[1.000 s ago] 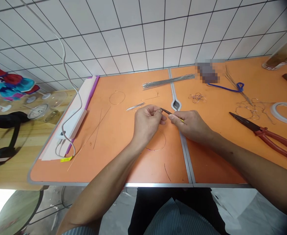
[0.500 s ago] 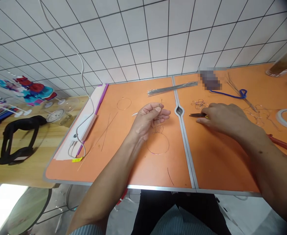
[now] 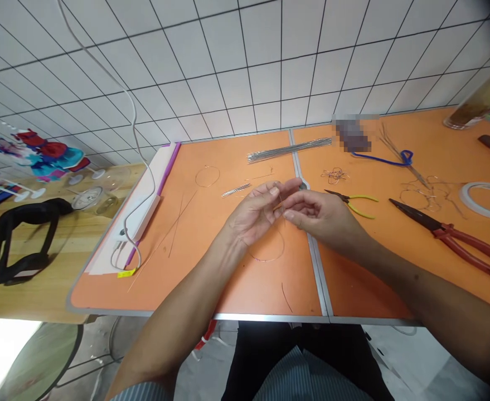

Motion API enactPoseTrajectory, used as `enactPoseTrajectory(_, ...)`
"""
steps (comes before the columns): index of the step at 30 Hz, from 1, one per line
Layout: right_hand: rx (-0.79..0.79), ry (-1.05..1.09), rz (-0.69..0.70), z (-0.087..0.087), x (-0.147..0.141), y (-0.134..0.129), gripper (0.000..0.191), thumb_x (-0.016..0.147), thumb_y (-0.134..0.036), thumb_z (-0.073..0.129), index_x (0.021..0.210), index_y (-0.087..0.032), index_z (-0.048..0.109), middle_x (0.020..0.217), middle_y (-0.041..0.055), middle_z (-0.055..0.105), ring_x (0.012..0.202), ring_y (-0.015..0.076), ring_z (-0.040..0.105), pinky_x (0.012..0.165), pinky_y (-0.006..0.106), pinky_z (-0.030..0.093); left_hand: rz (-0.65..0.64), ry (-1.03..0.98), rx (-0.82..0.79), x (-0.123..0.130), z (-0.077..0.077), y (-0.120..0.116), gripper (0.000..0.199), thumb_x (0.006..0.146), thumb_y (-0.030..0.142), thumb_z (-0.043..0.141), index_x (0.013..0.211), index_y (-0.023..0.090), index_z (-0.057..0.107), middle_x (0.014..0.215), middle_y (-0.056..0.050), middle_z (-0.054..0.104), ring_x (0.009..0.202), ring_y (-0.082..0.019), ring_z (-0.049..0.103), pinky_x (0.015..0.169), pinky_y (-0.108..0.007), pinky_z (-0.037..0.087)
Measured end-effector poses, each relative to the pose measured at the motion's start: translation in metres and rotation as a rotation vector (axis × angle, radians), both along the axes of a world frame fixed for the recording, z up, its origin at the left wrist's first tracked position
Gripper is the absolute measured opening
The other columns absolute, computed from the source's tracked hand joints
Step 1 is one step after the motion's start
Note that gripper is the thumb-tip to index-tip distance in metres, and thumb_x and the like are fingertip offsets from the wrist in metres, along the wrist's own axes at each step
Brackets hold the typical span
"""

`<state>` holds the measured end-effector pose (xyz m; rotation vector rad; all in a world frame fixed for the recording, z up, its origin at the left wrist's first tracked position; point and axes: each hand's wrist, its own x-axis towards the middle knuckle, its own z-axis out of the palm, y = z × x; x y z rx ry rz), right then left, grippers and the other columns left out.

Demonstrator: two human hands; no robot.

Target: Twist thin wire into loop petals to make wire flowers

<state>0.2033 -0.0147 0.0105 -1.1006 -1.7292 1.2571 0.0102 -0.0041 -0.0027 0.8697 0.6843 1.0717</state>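
My left hand [image 3: 253,214] is closed in a pinch above the orange table, on a thin wire [image 3: 284,220] mostly hidden by the fingers. My right hand [image 3: 326,217] meets it from the right, thumb and fingertips pinched at the same wire. Below both hands lies a round wire ring [image 3: 268,260], its upper part covered by them. Small pliers with yellow handles [image 3: 364,197] rest just beyond my right hand, touched by neither hand. Left of my fingers are a few short silvery pieces [image 3: 236,190].
A bundle of straight wires [image 3: 289,149] lies at the back. Large red-handled pliers [image 3: 449,231], tangled wire [image 3: 335,176] and a white ring-shaped roll [image 3: 464,200] are on the right. Another wire ring [image 3: 207,176] and a power strip [image 3: 142,220] with a cable lie left.
My right hand has let go of the yellow-handled pliers, leaving them on the table, and moved left to meet my left hand at the wire. The view has shifted slightly.
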Motion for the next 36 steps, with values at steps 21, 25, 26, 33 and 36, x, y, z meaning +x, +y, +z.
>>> enactPoseTrajectory(21, 0.134, -0.226, -0.138, -0.015, 0.008, 0.006, 0.010, 0.091, -0.030, 0.072, 0.086, -0.022, 0.068, 0.073, 0.0003, 0.067, 0.066, 0.0164, 0.060, 0.063, 0.033, 0.045, 0.338, 0.363, 0.180, -0.003, 0.003, 0.002, 0.013, 0.084, 0.026, 0.083, 0.097, 0.023, 0.079, 0.111, -0.006, 0.083, 0.099, -0.018, 0.076, 0.089, -0.031, 0.058)
enactPoseTrajectory(25, 0.211, -0.350, -0.157, -0.014, 0.012, 0.012, 0.007, 0.093, -0.028, 0.070, 0.088, -0.022, 0.069, 0.075, 0.0023, 0.070, 0.068, 0.0183, 0.061, 0.067, 0.035, 0.046, 0.475, 0.736, 0.335, -0.021, 0.016, 0.006, 0.004, 0.086, 0.019, 0.076, 0.088, 0.022, 0.078, 0.097, -0.005, 0.080, 0.085, -0.018, 0.068, 0.081, -0.031, 0.052)
enactPoseTrajectory(26, 0.213, -0.369, -0.155, -0.014, 0.013, 0.013, 0.007, 0.093, -0.027, 0.070, 0.088, -0.023, 0.069, 0.076, 0.0027, 0.070, 0.069, 0.0188, 0.062, 0.068, 0.035, 0.046, 0.448, 0.833, 0.348, -0.025, 0.018, 0.004, 0.003, 0.086, 0.019, 0.075, 0.085, 0.021, 0.077, 0.093, -0.005, 0.078, 0.083, -0.018, 0.066, 0.079, -0.031, 0.050)
enactPoseTrajectory(33, 0.237, -0.412, -0.104, -0.016, 0.017, 0.018, 0.005, 0.092, -0.025, 0.069, 0.089, -0.022, 0.071, 0.083, 0.0052, 0.075, 0.078, 0.0215, 0.065, 0.070, 0.037, 0.044, 0.394, 1.333, 0.361, -0.040, -0.008, -0.038, 0.015, 0.086, 0.024, 0.078, 0.074, 0.025, 0.070, 0.088, -0.007, 0.071, 0.078, -0.024, 0.055, 0.074, -0.035, 0.041)
enactPoseTrajectory(36, 0.196, -0.419, -0.031, -0.020, 0.014, 0.017, 0.004, 0.089, -0.024, 0.069, 0.085, -0.023, 0.071, 0.083, 0.0045, 0.075, 0.078, 0.0214, 0.066, 0.069, 0.036, 0.043, 0.441, 1.397, 0.330, -0.045, -0.026, -0.048, 0.016, 0.090, 0.032, 0.078, 0.079, 0.025, 0.069, 0.094, -0.009, 0.070, 0.080, -0.025, 0.056, 0.074, -0.035, 0.038)
